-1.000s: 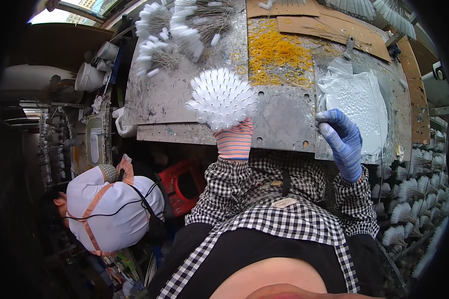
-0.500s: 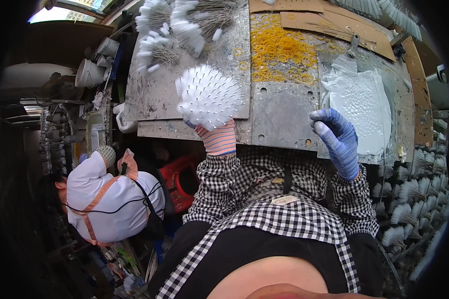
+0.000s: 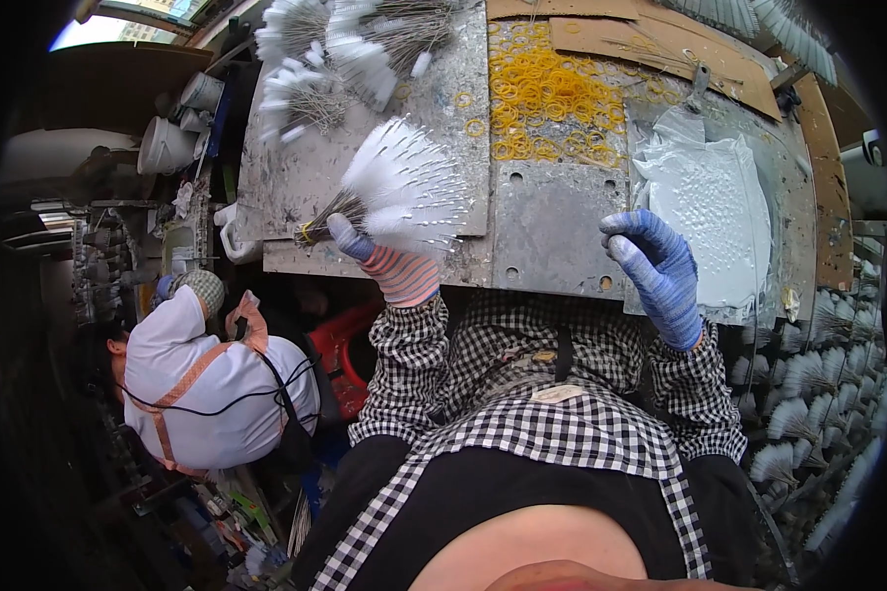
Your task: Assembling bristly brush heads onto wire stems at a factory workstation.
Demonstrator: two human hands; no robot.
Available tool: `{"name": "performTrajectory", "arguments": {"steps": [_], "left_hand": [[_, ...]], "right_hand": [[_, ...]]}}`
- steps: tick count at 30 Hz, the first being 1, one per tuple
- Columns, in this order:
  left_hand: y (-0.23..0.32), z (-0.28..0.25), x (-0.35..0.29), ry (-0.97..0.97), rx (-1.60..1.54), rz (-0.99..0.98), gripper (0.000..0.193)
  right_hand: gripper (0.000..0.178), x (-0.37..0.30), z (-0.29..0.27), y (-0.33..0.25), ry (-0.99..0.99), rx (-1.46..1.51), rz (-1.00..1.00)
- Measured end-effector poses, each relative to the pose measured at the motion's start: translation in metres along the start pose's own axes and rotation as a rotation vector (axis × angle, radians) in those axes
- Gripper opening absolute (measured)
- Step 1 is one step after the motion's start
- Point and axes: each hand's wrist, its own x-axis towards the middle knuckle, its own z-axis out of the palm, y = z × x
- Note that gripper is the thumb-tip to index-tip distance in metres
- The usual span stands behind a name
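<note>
My left hand (image 3: 389, 264), in an orange striped glove with bluish fingertips, grips a fan-shaped bundle of thin white-bristled wire brushes (image 3: 404, 182). The bundle lies tilted, its white heads spread up and to the right. Its wire ends (image 3: 315, 229) point to the lower left, with a yellow band around them. My right hand (image 3: 660, 271), in a blue glove, hovers over the table's front edge, beside a sheet of white paste (image 3: 712, 212) dotted with small bumps. Its thumb and forefinger are curled close together; whatever may be between them is hidden.
More bundles of white brushes (image 3: 360, 49) lie at the back left of the table. Yellow rubber bands (image 3: 552, 94) are heaped in the middle, near brown cardboard (image 3: 660, 59). A co-worker (image 3: 227, 394) sits at the left. Racks of finished-looking brush fans (image 3: 808, 394) stand at the right.
My left hand has turned the bundle from tips facing me to a sideways tilt, showing the banded wire ends. My right hand has shifted slightly left.
</note>
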Motion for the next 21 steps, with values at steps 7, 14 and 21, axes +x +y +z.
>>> {"name": "performTrajectory", "arguments": {"steps": [7,14,21], "left_hand": [[0.009,0.017,0.028,0.685,1.136,0.449,0.071],[0.026,0.070,0.092,0.112,0.795,0.502,0.054],[-0.025,0.081,0.128,-0.050,1.434,0.458,0.035]], "right_hand": [[0.018,0.025,-0.003,-0.023,-0.056,-0.211,-0.140],[0.018,0.065,0.023,-0.085,-0.153,-0.412,-0.488],[0.017,0.085,0.057,-0.105,-0.181,-0.639,-0.726]]}}
